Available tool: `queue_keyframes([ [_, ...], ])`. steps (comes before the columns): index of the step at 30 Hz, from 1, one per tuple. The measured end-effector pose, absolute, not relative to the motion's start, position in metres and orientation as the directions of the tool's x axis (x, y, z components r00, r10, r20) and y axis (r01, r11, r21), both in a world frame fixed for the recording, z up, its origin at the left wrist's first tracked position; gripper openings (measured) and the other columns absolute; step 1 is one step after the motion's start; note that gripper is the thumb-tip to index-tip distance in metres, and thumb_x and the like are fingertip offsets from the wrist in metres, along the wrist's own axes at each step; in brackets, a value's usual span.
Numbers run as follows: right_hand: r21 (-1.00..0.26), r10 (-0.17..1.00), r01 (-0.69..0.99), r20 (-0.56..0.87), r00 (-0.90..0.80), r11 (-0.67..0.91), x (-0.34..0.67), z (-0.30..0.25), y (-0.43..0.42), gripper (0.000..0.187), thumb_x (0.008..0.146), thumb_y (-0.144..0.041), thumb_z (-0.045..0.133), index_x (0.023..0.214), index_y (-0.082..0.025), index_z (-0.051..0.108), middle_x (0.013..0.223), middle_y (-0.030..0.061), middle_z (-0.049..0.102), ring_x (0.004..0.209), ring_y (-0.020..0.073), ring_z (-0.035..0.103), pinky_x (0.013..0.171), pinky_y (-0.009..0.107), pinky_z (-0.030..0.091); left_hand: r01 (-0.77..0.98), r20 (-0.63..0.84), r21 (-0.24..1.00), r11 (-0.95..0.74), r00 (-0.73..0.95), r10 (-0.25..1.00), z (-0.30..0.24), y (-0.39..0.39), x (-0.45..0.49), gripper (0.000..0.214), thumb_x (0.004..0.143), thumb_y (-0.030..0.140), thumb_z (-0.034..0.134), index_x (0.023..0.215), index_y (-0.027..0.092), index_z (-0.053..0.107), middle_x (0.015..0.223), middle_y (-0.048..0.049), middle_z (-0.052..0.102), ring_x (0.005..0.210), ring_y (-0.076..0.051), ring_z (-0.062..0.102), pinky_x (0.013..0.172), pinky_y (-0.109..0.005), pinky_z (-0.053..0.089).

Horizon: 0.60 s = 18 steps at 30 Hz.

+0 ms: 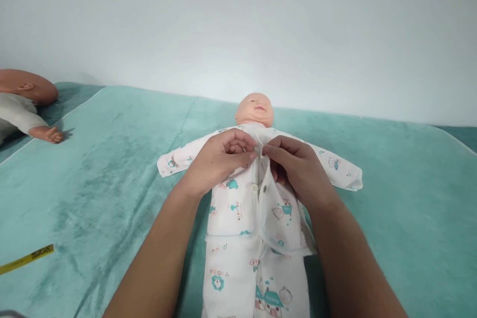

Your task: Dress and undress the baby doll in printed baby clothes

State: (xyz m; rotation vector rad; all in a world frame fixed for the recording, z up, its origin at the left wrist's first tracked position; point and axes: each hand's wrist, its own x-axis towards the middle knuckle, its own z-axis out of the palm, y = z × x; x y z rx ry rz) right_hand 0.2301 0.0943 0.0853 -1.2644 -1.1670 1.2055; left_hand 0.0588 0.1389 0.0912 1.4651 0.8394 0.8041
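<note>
A baby doll [255, 109] lies on its back, dressed in a white printed jacket [234, 203] and matching trousers [227, 278]. Its sleeves stretch out to both sides. My left hand [229, 154] pinches the left front edge of the jacket at the chest, thumb against fingers. Opposite it, my right hand [294, 164] pinches the other front edge, a small distance away. Below my hands a pale button [254, 187] shows on the left edge, and a dark round spot, perhaps a snap or buttonhole, on the right flap. The lower front hangs parted.
A teal blanket [112, 184] covers the surface up to a white wall [238, 25]. A second doll [30, 89] in pale clothing lies at the far left. A yellow strip [28, 259] with dark print is at the lower left.
</note>
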Motion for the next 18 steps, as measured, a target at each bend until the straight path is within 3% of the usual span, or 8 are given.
queue_keyframes([
  [5, -0.999, 0.998, 0.003, -0.032, 0.044, -0.033, 0.2302, 0.0838, 0.0956, 0.025, 0.085, -0.031, 0.064, 0.064, -0.019, 0.056, 0.051, -0.0049, 0.051, 0.046, 0.0071, 0.047, 0.043, 0.019, 0.033, 0.120, -0.008, 0.991, -0.059, 0.490, 0.872, 0.0920, 0.1378, 0.0598, 0.011, 0.080, 0.027, 0.068, 0.087, 0.021, 0.062, 0.055, 0.0077, 0.041, 0.042, -0.004, 0.036, 0.036, -0.016, 0.028],
  [10, -0.999, 0.999, -0.001, -0.033, 0.040, -0.033, 0.2302, 0.0847, 0.0954, 0.026, 0.085, -0.032, 0.064, 0.064, -0.019, 0.056, 0.051, -0.0051, 0.051, 0.046, 0.0069, 0.047, 0.043, 0.018, 0.034, 0.077, 0.001, 0.996, -0.044, 0.485, 0.875, 0.0917, 0.1380, 0.0594, 0.011, 0.080, 0.023, 0.067, 0.089, 0.021, 0.062, 0.058, 0.0071, 0.047, 0.042, -0.003, 0.038, 0.037, -0.016, 0.030],
  [18, -0.999, 0.998, -0.014, -0.036, 0.042, -0.035, 0.2305, 0.0846, 0.0956, 0.026, 0.085, -0.032, 0.063, 0.064, -0.019, 0.056, 0.050, -0.0050, 0.050, 0.044, 0.0068, 0.046, 0.042, 0.019, 0.033, 0.168, -0.024, 0.984, -0.063, 0.470, 0.882, 0.0919, 0.1380, 0.0591, 0.010, 0.079, 0.025, 0.068, 0.086, 0.021, 0.063, 0.055, 0.0074, 0.044, 0.042, -0.005, 0.038, 0.037, -0.017, 0.029],
])
